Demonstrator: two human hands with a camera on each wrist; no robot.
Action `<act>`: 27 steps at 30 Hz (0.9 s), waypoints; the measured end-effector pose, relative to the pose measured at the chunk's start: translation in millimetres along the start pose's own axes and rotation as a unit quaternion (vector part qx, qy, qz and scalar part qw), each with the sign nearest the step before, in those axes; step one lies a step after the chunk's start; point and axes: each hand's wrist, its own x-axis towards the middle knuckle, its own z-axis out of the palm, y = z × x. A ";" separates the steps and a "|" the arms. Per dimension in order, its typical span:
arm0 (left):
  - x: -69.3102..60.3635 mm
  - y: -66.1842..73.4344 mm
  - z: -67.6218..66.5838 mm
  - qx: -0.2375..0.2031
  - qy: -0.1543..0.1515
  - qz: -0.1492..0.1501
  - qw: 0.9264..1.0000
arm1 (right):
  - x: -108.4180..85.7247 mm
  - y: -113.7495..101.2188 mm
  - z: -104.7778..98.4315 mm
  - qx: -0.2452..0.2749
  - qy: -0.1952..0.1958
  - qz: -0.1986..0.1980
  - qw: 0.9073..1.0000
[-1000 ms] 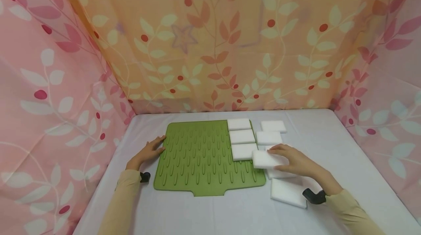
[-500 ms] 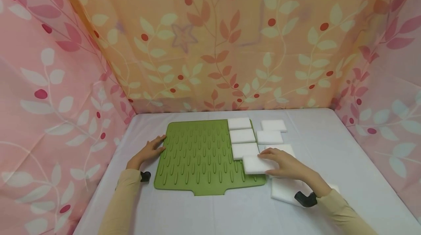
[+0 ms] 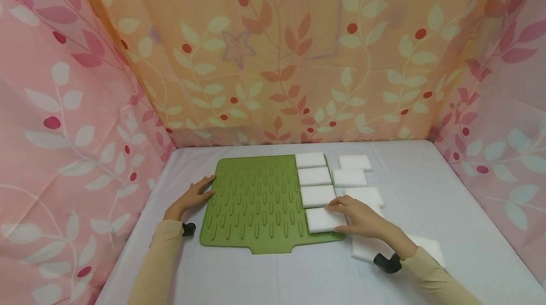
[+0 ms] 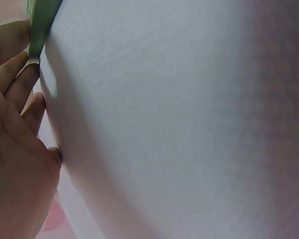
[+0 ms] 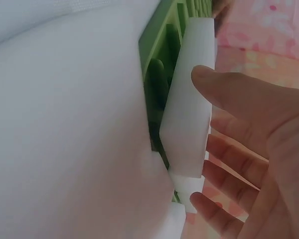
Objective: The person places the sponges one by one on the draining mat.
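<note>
A green ridged mat point(image 3: 256, 200) lies flat on the table, with a column of white sponges along its right side. My right hand point(image 3: 362, 217) holds the nearest white sponge point(image 3: 324, 220) of that column, thumb at its near edge and fingers toward its far edge. In the right wrist view, the thumb rests against this sponge point(image 5: 189, 99), low over the mat's ridges. At the mat's left edge, my left hand point(image 3: 189, 199) touches the rim with relaxed fingers. The left wrist view shows the fingertips against the mat's green edge point(image 4: 39, 25).
Right of the mat lie several loose white sponges point(image 3: 355, 163), some partly hidden under the right hand and forearm. A white cloth point(image 3: 239, 281) covers the table. Patterned curtains point(image 3: 273, 58) stand at the back and both sides.
My right hand has carried a white sponge leftward and toward me, from the mat's right edge to just below the third sponge of the column. The left hand stays put.
</note>
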 end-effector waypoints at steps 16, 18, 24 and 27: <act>0.9 -1.2 0.8 -0.005 -0.001 0.002 1.000 | 4.3 0.7 7.0 -0.017 -0.010 0.001 1.000; 1.0 -1.5 0.8 -0.006 -0.002 0.000 1.000 | 4.1 1.0 6.2 -0.018 -0.011 0.006 1.000; 0.5 -1.3 0.2 -0.006 -0.001 0.000 1.000 | 1.1 2.7 1.4 -0.020 -0.002 0.010 1.000; 0.4 -2.4 0.7 -0.002 0.000 0.005 1.000 | -2.7 6.5 -0.7 -0.022 0.011 0.007 1.000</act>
